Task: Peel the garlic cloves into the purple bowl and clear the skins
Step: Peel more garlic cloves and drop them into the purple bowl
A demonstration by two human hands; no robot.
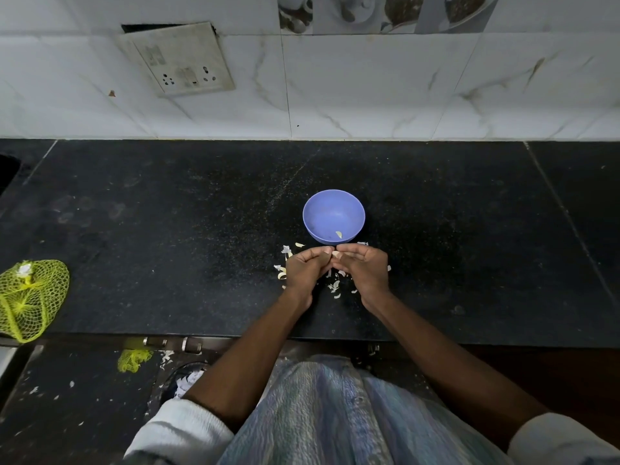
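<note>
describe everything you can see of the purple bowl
The purple bowl is small, round and plain, and looks like smooth matte plastic. It stands upright and open on the black counter, just beyond the fingertips of both hands; whether they touch it cannot be told. Inside, one pale garlic clove lies near its front wall. Papery skins lie scattered before it.

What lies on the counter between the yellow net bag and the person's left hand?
In the head view, only bare black counter lies between the net bag and the left hand, until a few garlic skins right beside the hand.
</note>
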